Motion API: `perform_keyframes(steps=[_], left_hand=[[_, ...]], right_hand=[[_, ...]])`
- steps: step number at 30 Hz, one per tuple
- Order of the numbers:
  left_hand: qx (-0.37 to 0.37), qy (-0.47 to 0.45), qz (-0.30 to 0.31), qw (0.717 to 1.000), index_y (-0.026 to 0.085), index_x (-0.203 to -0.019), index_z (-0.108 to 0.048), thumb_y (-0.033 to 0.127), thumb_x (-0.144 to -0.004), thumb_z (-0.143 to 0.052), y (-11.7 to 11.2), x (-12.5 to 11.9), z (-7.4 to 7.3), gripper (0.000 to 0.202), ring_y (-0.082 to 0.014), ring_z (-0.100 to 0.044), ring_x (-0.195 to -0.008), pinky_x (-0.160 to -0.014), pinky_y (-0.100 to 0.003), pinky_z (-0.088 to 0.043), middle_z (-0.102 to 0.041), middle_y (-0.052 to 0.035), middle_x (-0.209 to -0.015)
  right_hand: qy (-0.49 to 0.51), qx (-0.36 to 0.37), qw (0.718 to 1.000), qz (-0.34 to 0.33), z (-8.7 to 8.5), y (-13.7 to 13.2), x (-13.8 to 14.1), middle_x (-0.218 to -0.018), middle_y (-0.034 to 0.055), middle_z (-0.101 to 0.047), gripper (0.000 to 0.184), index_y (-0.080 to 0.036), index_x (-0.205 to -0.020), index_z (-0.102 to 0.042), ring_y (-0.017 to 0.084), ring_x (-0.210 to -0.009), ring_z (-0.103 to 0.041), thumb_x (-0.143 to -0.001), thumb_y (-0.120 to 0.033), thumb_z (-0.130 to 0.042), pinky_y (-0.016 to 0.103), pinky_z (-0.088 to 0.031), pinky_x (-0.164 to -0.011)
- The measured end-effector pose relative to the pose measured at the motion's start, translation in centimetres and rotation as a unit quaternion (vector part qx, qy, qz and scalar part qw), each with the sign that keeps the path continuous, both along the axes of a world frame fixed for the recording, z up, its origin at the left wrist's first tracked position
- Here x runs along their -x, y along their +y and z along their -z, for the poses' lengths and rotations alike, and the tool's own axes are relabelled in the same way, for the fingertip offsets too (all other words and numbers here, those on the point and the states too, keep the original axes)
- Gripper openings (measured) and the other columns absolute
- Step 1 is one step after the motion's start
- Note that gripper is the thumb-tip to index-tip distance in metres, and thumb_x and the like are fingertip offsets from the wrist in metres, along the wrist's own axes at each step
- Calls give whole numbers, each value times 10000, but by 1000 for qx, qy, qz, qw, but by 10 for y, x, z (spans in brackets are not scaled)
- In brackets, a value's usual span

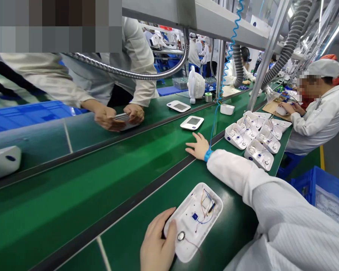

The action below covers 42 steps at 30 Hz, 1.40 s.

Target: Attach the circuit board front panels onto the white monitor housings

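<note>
My left hand (158,241) grips the left edge of a white plastic housing (183,205), thumb over the rim and fingers along the outside. The housing lies open side up, showing coloured wires, a small blue board (195,216) and a round metal disc (181,236). My right hand (199,146) stretches over the belt with fingers spread and nothing in them; a blue wrist strap (208,154) with a coiled cord is round its wrist. Just beyond those fingertips lies a white panel with a grey display (192,122). A similar white panel (178,106) sits farther back.
Several wired white housings (237,136) stand grouped at right. Across the green belt (101,165), a co-worker's hands (110,118) hold a flat device. Another co-worker (319,109) works at far right. A small fan (196,84), a metal post (267,56) and a blue crate (305,184) are around.
</note>
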<state>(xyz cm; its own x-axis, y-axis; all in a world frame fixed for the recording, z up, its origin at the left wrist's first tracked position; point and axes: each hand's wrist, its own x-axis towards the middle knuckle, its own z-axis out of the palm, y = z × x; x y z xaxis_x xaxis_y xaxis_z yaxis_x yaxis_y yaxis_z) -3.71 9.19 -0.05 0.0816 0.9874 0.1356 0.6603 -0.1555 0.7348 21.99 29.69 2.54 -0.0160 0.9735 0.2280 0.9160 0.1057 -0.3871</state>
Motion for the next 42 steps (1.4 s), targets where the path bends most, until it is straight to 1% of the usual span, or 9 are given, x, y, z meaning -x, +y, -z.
perform_keyframes(steps=[5,12,18,23,29,33,37,40,42], left_hand=[[-10,-10,0,1000,238,-922,-743,592,-858,-454,2,-2,-3,461,-300,-689,-980,-817,-400,-579,-751,-89,-1071],[-12,-28,-2,1000,251,-910,-739,587,-870,-475,-1,-1,-2,428,-292,-696,-948,-788,-384,-581,-757,-79,-1057],[5,-33,2,999,255,-899,-727,585,-879,-478,-2,1,-6,413,-284,-698,-922,-783,-377,-580,-753,-68,-1015],[5,-29,3,1000,258,-899,-734,578,-880,-493,-2,1,-8,401,-284,-700,-926,-760,-370,-582,-756,-66,-1033],[-23,-38,8,999,242,-867,-729,501,-881,-503,-1,-3,-13,345,-272,-699,-919,-832,-383,-577,-757,-72,-997],[-29,-53,20,998,227,-870,-725,427,-880,-513,-2,-8,-22,292,-259,-696,-917,-863,-377,-567,-755,-74,-969],[-24,-73,22,997,218,-890,-725,397,-887,-512,-3,-12,-26,278,-248,-694,-915,-866,-375,-562,-753,-76,-960],[-17,-102,13,995,206,-925,-733,413,-869,-536,-5,-15,-24,291,-258,-691,-960,-899,-395,-552,-751,-87,-994],[-3,-143,-13,990,196,-974,-735,429,-858,-559,-6,-16,-25,314,-269,-682,-1015,-946,-416,-533,-743,-99,-1045]], right_hand=[[-45,60,997,-20,-18,76,-8,-1653,53,-268,476,-311,-1291,-678,386,-1529,-116,-888,-564,-653,567,-230,-1189],[-57,42,996,49,-21,124,-7,-1689,137,-64,1056,-272,-1617,-21,367,-1539,-72,-852,-594,-674,537,-198,-1204],[-35,103,987,117,-3,130,-11,-1595,282,-264,1124,-116,-1578,-218,450,-1397,-364,-776,-838,-529,612,-320,-1106],[-25,118,987,105,-8,123,0,-1538,267,-383,949,-87,-1442,-442,410,-1350,-432,-766,-709,-678,585,-328,-1115],[82,96,990,69,-39,83,9,-1195,211,-684,511,-99,-1098,-655,372,-1191,-601,-847,-544,-682,478,-444,-1044],[224,60,970,77,-53,31,4,-972,156,-728,420,-144,-932,-654,322,-1030,-700,-978,-513,-459,428,-524,-921],[388,44,918,74,-61,-37,-5,-899,107,-714,476,-150,-1003,-582,165,-720,-723,-1025,-445,-210,255,-536,-601],[474,38,878,49,-71,-95,-9,-793,59,-690,442,-177,-924,-572,126,-590,-650,-968,-524,-301,216,-464,-480],[610,37,792,-8,-81,-131,-12,-714,32,-663,331,-182,-846,-597,131,-558,-610,-852,-509,-548,223,-437,-454]])
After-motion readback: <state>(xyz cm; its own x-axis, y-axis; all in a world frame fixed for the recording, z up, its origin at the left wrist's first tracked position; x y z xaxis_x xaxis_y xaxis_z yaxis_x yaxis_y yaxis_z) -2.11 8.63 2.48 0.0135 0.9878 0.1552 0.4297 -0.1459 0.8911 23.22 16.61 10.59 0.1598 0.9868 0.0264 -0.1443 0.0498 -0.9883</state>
